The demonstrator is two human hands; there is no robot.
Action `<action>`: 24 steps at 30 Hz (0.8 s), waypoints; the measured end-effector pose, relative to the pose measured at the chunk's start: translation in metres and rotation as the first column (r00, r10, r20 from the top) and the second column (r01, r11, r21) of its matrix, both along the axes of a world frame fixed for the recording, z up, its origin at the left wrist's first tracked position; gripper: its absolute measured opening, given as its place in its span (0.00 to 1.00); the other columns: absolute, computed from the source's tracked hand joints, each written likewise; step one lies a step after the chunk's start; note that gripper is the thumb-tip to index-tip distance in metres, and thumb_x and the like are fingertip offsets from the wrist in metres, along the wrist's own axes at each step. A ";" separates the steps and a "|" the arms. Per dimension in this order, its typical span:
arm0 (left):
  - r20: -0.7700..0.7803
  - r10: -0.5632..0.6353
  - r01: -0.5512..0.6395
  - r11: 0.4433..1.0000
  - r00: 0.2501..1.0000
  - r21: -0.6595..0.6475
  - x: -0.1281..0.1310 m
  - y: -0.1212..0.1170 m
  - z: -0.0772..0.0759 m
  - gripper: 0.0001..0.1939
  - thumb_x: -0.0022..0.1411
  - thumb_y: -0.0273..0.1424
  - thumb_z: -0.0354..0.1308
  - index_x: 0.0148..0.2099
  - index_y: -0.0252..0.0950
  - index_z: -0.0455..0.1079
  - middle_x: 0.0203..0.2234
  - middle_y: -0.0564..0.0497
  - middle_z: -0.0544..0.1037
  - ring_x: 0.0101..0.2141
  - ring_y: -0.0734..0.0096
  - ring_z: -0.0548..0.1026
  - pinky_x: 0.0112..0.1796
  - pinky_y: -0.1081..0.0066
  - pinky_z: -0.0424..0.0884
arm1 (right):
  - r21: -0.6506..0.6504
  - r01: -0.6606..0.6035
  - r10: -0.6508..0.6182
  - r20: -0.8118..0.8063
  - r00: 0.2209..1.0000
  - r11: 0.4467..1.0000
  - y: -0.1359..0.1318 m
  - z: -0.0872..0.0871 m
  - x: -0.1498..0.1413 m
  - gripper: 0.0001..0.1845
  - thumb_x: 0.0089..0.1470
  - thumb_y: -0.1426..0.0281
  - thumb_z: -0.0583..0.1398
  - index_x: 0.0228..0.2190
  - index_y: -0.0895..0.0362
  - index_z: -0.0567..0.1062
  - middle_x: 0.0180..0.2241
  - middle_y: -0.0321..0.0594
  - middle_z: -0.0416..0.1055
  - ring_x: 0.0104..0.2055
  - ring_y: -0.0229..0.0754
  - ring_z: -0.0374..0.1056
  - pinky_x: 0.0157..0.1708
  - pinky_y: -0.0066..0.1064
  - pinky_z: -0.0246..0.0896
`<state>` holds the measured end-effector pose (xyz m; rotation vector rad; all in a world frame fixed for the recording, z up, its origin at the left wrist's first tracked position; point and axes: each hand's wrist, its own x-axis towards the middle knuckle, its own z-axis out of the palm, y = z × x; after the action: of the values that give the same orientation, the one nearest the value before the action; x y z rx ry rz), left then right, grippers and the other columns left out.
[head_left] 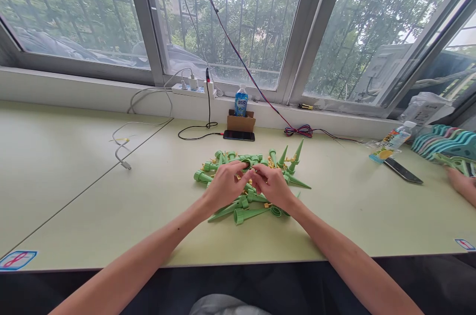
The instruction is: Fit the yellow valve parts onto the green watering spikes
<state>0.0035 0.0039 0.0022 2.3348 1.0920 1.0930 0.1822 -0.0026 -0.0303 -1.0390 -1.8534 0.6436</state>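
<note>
A heap of green plastic watering spikes [250, 214] with small yellow parts [267, 205] lies on the table in front of me. Over its middle, my left hand [227, 183] is closed round one green spike [246, 162], whose round open end faces up between thumb and fingers. My right hand [273, 185] meets it from the other side, its thumb and fingertips pinched together beside that opening. Whatever the right fingertips hold is too small and covered to make out. Both hands hide part of the heap.
Behind the heap lie a black phone [239, 135] and a blue bottle [241, 99] in a cardboard box [241, 122]. Cables [298, 130] run along the sill. At right are another bottle [392, 142], a phone [403, 171], teal pieces [442, 144] and another person's hand [462, 185].
</note>
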 end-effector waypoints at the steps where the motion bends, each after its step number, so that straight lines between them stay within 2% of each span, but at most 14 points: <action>1: 0.006 -0.001 0.002 1.000 1.000 -0.010 0.000 0.000 0.000 0.15 0.69 0.37 0.52 0.30 0.36 0.68 0.25 0.51 0.72 0.28 0.69 0.71 0.30 0.70 0.68 | -0.001 -0.007 0.007 -0.003 1.000 1.000 0.000 0.001 0.000 0.15 0.66 0.59 0.54 0.34 0.55 0.72 0.21 0.33 0.68 0.18 0.35 0.66 0.23 0.27 0.62; 10: 0.040 -0.012 0.013 0.999 0.999 -0.044 0.000 -0.001 0.002 0.17 0.68 0.40 0.54 0.29 0.36 0.67 0.26 0.50 0.73 0.28 0.68 0.75 0.28 0.70 0.70 | 0.005 -0.012 0.012 -0.002 1.000 1.000 -0.003 0.006 -0.001 0.18 0.68 0.56 0.52 0.33 0.55 0.71 0.22 0.33 0.69 0.18 0.35 0.67 0.24 0.27 0.63; 14: 0.047 -0.020 0.023 0.998 0.999 -0.059 0.000 -0.001 0.002 0.17 0.68 0.40 0.53 0.29 0.36 0.66 0.26 0.51 0.71 0.28 0.69 0.74 0.27 0.71 0.69 | -0.015 -0.024 0.024 -0.006 1.000 1.000 -0.004 0.005 -0.001 0.18 0.67 0.55 0.52 0.33 0.54 0.70 0.22 0.33 0.69 0.18 0.36 0.67 0.23 0.28 0.63; 18: 0.034 -0.033 0.035 0.997 0.999 -0.062 0.001 -0.001 0.002 0.17 0.68 0.40 0.52 0.29 0.36 0.65 0.25 0.52 0.69 0.28 0.70 0.70 0.28 0.71 0.69 | -0.030 -0.039 0.040 0.021 0.999 0.999 -0.006 0.006 -0.001 0.16 0.66 0.58 0.54 0.29 0.54 0.67 0.22 0.34 0.68 0.19 0.37 0.66 0.23 0.29 0.63; 21: 0.031 -0.048 0.050 0.997 0.998 -0.057 0.001 -0.001 0.001 0.17 0.69 0.39 0.51 0.29 0.37 0.64 0.25 0.52 0.67 0.27 0.70 0.68 0.28 0.71 0.69 | -0.032 -0.029 0.030 0.030 0.999 0.999 -0.006 0.006 -0.001 0.14 0.65 0.61 0.55 0.29 0.54 0.66 0.22 0.33 0.67 0.19 0.36 0.65 0.23 0.29 0.61; 24: 0.038 -0.070 0.072 0.995 0.997 -0.066 0.001 -0.002 0.001 0.16 0.69 0.39 0.51 0.29 0.36 0.63 0.26 0.53 0.66 0.27 0.71 0.67 0.28 0.71 0.69 | -0.001 0.010 -0.010 0.049 0.999 1.000 -0.005 0.006 -0.001 0.13 0.63 0.63 0.56 0.27 0.54 0.64 0.20 0.31 0.63 0.19 0.35 0.59 0.22 0.28 0.54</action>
<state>0.0049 0.0018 0.0032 2.2754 1.0098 1.0513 0.1808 -0.0076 -0.0246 -1.0727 -1.8895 0.6187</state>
